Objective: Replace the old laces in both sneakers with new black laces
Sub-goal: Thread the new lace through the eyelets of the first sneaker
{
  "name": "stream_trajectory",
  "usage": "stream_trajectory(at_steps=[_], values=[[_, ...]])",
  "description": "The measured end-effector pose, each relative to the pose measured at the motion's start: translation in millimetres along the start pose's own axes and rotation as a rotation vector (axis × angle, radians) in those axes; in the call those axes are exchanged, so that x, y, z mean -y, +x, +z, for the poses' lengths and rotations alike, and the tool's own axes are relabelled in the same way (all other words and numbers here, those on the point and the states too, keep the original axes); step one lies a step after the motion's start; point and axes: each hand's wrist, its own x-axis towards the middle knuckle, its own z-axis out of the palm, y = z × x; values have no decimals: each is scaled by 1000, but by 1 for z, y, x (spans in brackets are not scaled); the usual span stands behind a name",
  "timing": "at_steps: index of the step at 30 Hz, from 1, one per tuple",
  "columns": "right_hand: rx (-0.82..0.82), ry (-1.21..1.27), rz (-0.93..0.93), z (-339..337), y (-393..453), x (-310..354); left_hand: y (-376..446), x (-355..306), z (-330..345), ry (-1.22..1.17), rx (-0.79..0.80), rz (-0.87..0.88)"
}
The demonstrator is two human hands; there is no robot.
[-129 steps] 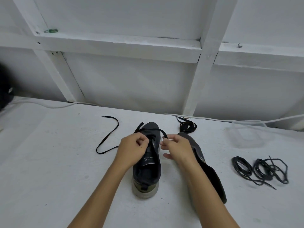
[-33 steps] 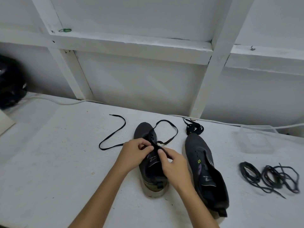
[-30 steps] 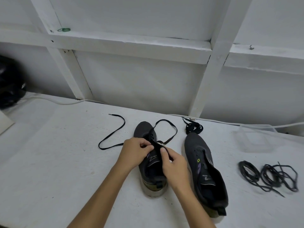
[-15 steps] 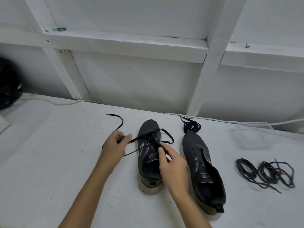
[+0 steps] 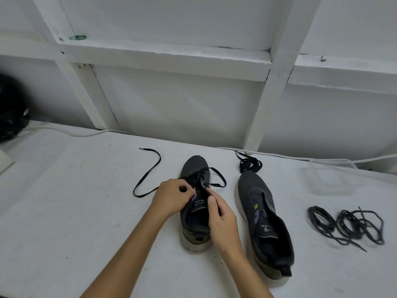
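Single head-mounted wide-angle view, angled forward and down, close over the white painted tabletop, facing the white framed wall.

Bare surface fills the lower left of the frame, wide enough for a hand to pass. In the centre stand the left sneaker and the right sneaker, with only a narrow bare strip between them. A loose black lace lies left of centre. At the right, the tangled old laces and a clear container take up room. A coiled lace sits near the back wall.
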Motion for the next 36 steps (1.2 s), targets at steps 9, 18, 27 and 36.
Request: stream_trajectory(at_steps=[9, 18, 27, 36], values=[[-19, -59, -13, 2, 3, -10, -9, -7, -50, -1169, 83, 59], [-32, -107, -13, 2, 3, -8, -9, -2, -29, -368, -99, -53], [-58, -195, -14, 3, 0, 4, -19, -32, -52, -117, 83, 181], [-68, -275, 33, 2, 0, 5, -18, -25, -67, 151, 264, 113]])
